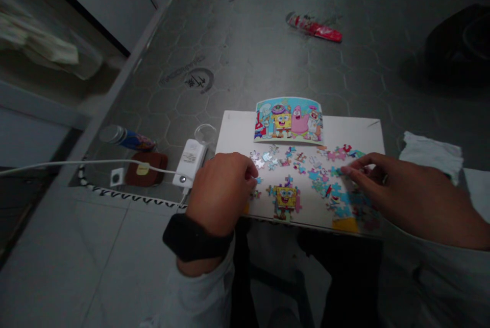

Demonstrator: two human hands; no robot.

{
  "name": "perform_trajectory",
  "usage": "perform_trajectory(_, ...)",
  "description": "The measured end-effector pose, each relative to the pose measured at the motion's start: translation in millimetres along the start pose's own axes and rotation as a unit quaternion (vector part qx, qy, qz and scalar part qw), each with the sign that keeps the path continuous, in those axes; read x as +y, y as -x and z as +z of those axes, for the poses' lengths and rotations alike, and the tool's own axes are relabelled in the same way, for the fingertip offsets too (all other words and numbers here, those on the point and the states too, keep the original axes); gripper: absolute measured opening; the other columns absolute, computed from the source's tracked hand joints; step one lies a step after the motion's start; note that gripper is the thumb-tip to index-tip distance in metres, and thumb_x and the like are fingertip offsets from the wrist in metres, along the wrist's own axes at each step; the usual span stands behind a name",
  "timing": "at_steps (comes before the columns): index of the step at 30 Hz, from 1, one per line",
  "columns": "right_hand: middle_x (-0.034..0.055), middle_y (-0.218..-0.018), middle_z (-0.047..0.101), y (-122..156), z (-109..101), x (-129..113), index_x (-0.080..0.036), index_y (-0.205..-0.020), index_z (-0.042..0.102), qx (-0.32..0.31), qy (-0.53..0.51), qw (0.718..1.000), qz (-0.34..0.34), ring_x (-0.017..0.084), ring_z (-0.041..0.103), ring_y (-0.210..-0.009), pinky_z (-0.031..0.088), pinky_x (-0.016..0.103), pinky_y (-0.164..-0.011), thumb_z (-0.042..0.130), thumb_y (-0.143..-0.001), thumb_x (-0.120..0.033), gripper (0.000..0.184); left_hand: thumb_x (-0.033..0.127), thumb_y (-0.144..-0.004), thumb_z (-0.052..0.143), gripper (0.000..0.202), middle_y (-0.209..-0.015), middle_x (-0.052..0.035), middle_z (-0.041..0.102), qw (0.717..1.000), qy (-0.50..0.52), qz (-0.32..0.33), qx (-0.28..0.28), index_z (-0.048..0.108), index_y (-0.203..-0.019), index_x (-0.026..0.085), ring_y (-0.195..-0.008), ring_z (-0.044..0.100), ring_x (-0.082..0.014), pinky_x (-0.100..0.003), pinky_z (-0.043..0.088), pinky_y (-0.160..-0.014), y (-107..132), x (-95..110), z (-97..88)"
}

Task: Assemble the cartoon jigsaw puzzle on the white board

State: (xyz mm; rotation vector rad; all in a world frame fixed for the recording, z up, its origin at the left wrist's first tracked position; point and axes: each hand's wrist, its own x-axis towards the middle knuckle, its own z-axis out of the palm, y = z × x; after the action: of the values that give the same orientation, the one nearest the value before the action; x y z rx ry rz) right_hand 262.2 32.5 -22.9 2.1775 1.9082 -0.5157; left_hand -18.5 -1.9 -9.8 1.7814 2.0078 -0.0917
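A white board (237, 129) lies in front of me with a colourful cartoon reference picture (289, 119) at its far edge. Several loose jigsaw pieces (294, 157) are scattered over it. A small joined cluster showing a yellow character (285, 197) sits near the front edge. My left hand (222, 190), with a black band on the wrist, rests curled on the board's left side, fingertips at a small piece. My right hand (398, 192) reaches in from the right, its fingertips touching pieces around a blue joined patch (340, 200).
A white power adapter (189, 162) with a cable lies left of the board, next to a brown pouch (145, 169) and a bottle (124, 136). A red wrapper (316, 27) lies far on the grey mat. A white cloth (432, 151) sits right. A dark object (459, 42) sits far right.
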Motion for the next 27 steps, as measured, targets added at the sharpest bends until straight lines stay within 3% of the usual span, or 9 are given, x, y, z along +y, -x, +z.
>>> perform_trajectory(16,0.0071,-0.092,0.077,0.5,1.2,1.9,-0.035,-0.103,0.072,-0.005,0.008,1.000,-0.001,0.034,0.068,-0.082,0.041,0.043,-0.067,0.033,-0.077,-0.080,0.065,0.024,-0.091,0.073,0.008,-0.098,-0.0005,0.074,1.000,-0.016,0.015,0.004,0.075,-0.086,0.031,-0.096,0.067,-0.0316,-0.043,0.040,-0.075,-0.4,0.9,3.3)
perform_trajectory(24,0.0070,-0.089,0.077,-0.3,1.5,2.8,-0.035,-0.102,0.073,0.004,0.008,1.000,0.000,0.034,0.067,-0.080,0.041,0.042,-0.066,0.034,-0.077,-0.080,0.064,0.021,-0.089,0.073,0.019,-0.102,0.0005,0.077,1.000,-0.008,0.005,-0.014,0.078,-0.105,0.030,-0.101,0.071,-0.0313,-0.045,0.046,-0.083,-0.7,0.9,4.3)
perform_trajectory(27,0.0061,-0.087,0.077,-0.8,2.6,3.7,-0.036,-0.100,0.073,0.010,0.003,1.000,-0.003,0.034,0.068,-0.079,0.041,0.042,-0.065,0.035,-0.075,-0.081,0.064,0.021,-0.087,0.078,0.021,-0.106,-0.0009,0.078,1.000,-0.014,0.011,0.002,0.079,-0.107,0.028,-0.103,0.071,-0.0328,-0.047,0.048,-0.090,2.4,1.0,4.5)
